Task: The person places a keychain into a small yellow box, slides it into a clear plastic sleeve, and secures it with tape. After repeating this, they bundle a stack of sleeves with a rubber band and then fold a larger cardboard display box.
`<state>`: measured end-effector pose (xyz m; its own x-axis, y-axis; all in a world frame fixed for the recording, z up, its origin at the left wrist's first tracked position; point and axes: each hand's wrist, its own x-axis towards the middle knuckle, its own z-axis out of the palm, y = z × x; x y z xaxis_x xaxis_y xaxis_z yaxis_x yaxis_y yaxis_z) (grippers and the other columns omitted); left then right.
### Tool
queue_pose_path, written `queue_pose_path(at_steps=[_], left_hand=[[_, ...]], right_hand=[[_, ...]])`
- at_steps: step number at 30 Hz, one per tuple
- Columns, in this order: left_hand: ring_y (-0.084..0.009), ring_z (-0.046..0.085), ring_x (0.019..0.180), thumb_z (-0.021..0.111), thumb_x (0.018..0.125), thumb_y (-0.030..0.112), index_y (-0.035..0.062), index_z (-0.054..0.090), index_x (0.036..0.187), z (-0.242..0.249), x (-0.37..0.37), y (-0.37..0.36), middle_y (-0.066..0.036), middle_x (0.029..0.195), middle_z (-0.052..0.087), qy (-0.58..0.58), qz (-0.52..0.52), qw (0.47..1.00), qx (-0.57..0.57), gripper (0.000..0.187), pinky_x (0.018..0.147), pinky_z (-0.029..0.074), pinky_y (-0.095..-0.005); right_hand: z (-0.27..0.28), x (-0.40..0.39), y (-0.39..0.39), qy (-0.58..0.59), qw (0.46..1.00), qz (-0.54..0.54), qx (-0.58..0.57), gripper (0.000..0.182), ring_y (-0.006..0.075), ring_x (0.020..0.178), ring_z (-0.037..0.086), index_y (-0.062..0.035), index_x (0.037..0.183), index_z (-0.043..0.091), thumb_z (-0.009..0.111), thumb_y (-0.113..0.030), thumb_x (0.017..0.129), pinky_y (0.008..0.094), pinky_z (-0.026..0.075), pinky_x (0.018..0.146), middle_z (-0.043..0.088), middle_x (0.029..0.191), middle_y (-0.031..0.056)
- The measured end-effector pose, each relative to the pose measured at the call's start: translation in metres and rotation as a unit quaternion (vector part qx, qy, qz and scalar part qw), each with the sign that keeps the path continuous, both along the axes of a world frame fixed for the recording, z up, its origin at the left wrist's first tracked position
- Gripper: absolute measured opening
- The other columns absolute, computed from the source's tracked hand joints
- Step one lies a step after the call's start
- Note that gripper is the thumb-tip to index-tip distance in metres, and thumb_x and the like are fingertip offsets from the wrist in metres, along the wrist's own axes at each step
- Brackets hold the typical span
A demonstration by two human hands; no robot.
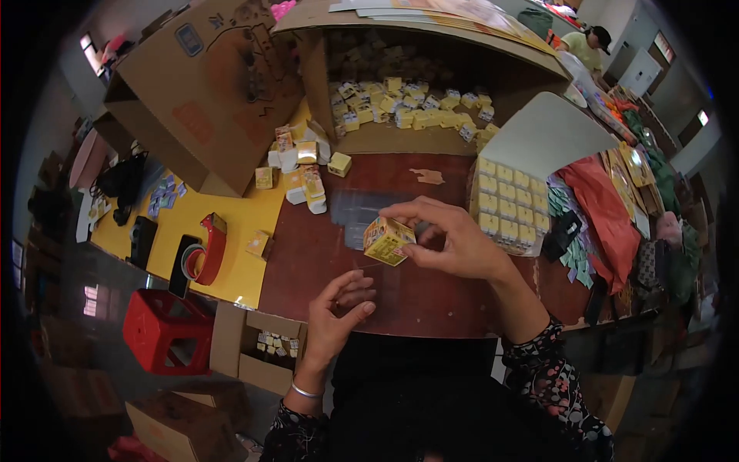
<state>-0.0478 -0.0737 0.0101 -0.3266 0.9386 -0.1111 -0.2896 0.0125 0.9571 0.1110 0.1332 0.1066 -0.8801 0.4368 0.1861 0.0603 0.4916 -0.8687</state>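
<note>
My right hand [454,239] holds a small yellow printed box [387,239] above the dark brown table [431,296], fingers pinched round its top and right side. My left hand [335,316] hovers lower, near the table's front edge, fingers loosely curled and holding nothing I can make out. A clear plastic sheet [362,212] lies on the table just behind the box.
A white tray of yellow boxes [508,204] stands to the right. A big open carton with several small boxes [408,108] is behind. Loose boxes [304,173] lie on yellow board. A red tape dispenser [206,250] sits left. A person [585,46] works far right.
</note>
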Motion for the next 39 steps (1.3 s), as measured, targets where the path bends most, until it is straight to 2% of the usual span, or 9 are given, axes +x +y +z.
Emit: queue_pose_path(at_steps=[8,11,14,17,20,23,29,35,39], left_hand=[[-0.0244,0.067,0.117,0.077,0.087,-0.001,-0.0022,0.052,0.141,0.011,0.041,0.035,-0.017,0.132,0.065,0.01,-0.036,0.999,0.036,0.06,0.1,0.054,-0.0344],[-0.0243,0.067,0.118,0.078,0.087,0.0,-0.0019,0.052,0.142,0.014,0.048,0.041,-0.016,0.131,0.065,0.031,-0.041,0.998,0.039,0.06,0.1,0.054,-0.0342],[-0.024,0.066,0.118,0.078,0.087,0.0,-0.0018,0.052,0.142,0.017,0.053,0.044,-0.015,0.131,0.065,0.026,-0.05,0.998,0.032,0.061,0.1,0.054,-0.0339],[-0.0237,0.066,0.119,0.078,0.087,0.001,-0.0024,0.051,0.142,0.019,0.058,0.046,-0.015,0.131,0.064,0.042,-0.054,0.997,0.035,0.061,0.1,0.054,-0.0339],[-0.0236,0.065,0.119,0.079,0.087,0.001,-0.0037,0.05,0.143,0.021,0.061,0.049,-0.015,0.132,0.064,0.057,-0.054,0.995,0.053,0.063,0.101,0.053,-0.0345],[-0.0236,0.064,0.12,0.079,0.087,0.001,-0.0047,0.049,0.143,0.021,0.061,0.05,-0.016,0.133,0.063,0.047,-0.054,0.995,0.066,0.064,0.103,0.052,-0.0354],[-0.0238,0.063,0.122,0.079,0.086,0.0,-0.005,0.049,0.144,0.019,0.064,0.05,-0.016,0.133,0.063,0.046,-0.053,0.995,0.075,0.065,0.106,0.051,-0.0366],[-0.0231,0.064,0.121,0.079,0.086,0.0,-0.0048,0.049,0.144,0.018,0.065,0.05,-0.015,0.134,0.063,0.063,-0.056,0.993,0.081,0.066,0.105,0.051,-0.0362],[-0.0233,0.064,0.121,0.079,0.086,-0.001,-0.0037,0.049,0.144,0.015,0.065,0.051,-0.015,0.134,0.063,0.07,-0.068,0.993,0.065,0.065,0.103,0.053,-0.0355]], right_hand=[[0.007,0.061,0.006,0.003,0.995,-0.03,0.093,0.046,0.0188,0.084,0.067,-0.0097,0.128,0.067,0.075,-0.005,0.083,0.0298,0.058,0.073,0.066,0.11,0.0079],[0.016,0.077,0.011,0.0,0.994,-0.034,0.107,0.051,0.0159,0.088,0.065,-0.0115,0.13,0.069,0.077,0.001,0.081,0.0265,0.056,0.073,0.066,0.115,0.0078],[0.018,0.083,0.011,-0.009,0.993,-0.021,0.114,0.051,0.0166,0.089,0.066,-0.0106,0.128,0.07,0.079,0.0,0.079,0.0271,0.056,0.073,0.066,0.118,0.0082],[0.015,0.084,0.009,0.032,0.99,0.01,0.137,0.042,0.0254,0.09,0.069,-0.0065,0.121,0.07,0.079,-0.004,0.08,0.0338,0.059,0.078,0.068,0.109,0.0098],[0.007,0.081,0.013,0.039,0.971,0.026,0.235,0.038,0.0274,0.099,0.067,-0.0066,0.116,0.073,0.081,-0.008,0.079,0.0366,0.058,0.085,0.071,0.107,0.0088],[0.009,0.083,0.011,0.024,0.976,0.01,0.215,0.036,0.027,0.103,0.065,-0.0076,0.112,0.074,0.082,-0.01,0.077,0.0369,0.057,0.088,0.073,0.105,0.0063],[0.008,0.087,0.013,0.021,0.975,0.033,0.219,0.034,0.026,0.099,0.065,-0.0075,0.11,0.074,0.083,-0.011,0.077,0.0365,0.056,0.087,0.074,0.106,0.0045],[0.007,0.089,0.011,0.026,0.985,0.017,0.171,0.041,0.0275,0.097,0.065,-0.0066,0.115,0.072,0.083,-0.011,0.076,0.0358,0.056,0.086,0.072,0.104,0.0078],[0.013,0.092,0.007,-0.008,0.989,0.013,0.146,0.045,0.0245,0.092,0.065,-0.0058,0.118,0.069,0.082,-0.007,0.075,0.0328,0.056,0.079,0.067,0.102,0.0084]])
